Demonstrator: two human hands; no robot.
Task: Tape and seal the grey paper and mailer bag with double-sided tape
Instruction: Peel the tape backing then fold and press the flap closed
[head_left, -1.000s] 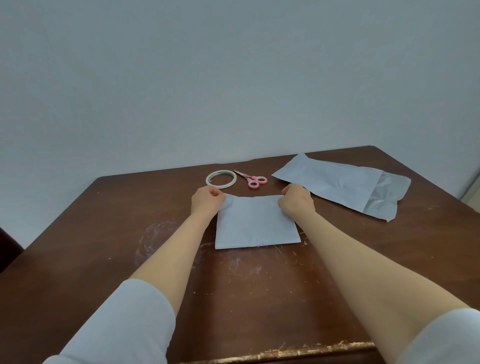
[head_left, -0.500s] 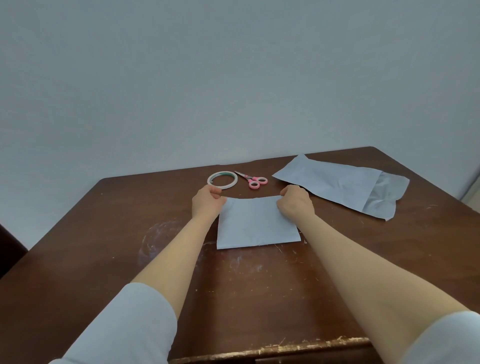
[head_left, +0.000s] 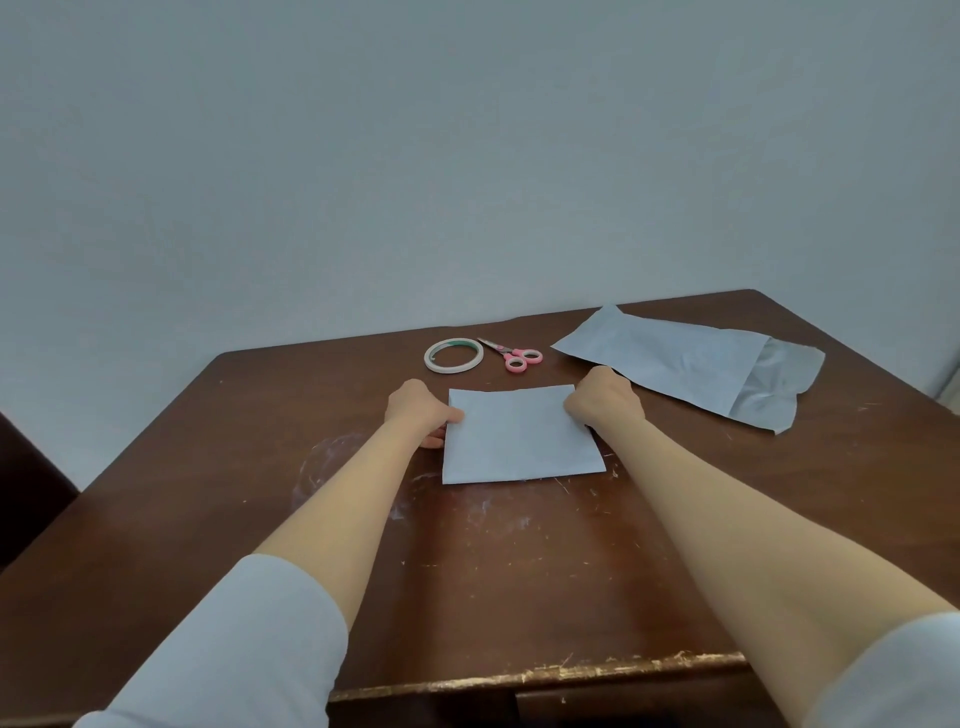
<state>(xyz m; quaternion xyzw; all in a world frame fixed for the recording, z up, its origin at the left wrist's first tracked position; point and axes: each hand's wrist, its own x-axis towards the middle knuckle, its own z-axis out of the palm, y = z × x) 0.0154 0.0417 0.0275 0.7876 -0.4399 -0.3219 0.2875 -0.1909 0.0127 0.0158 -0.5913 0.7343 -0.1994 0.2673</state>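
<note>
A folded grey paper (head_left: 519, 436) lies flat in the middle of the brown table (head_left: 519, 561). My left hand (head_left: 422, 413) pinches its left edge, thumb on top and fingers under. At the far right corner my right hand (head_left: 605, 400) grips the paper with curled fingers. The grey mailer bag (head_left: 685, 364) lies at the back right, its open flap end crumpled. A roll of double-sided tape (head_left: 453, 355) lies flat behind the paper, apart from both hands.
Small pink-handled scissors (head_left: 514, 357) lie just right of the tape roll. A pale wall stands behind the table. The table's worn front edge (head_left: 545, 675) is close to me, and a dark object (head_left: 26, 493) sits at the far left.
My left hand has slid a little toward me along the paper's left edge, uncovering the far left corner. The right hand stays at the far right corner.
</note>
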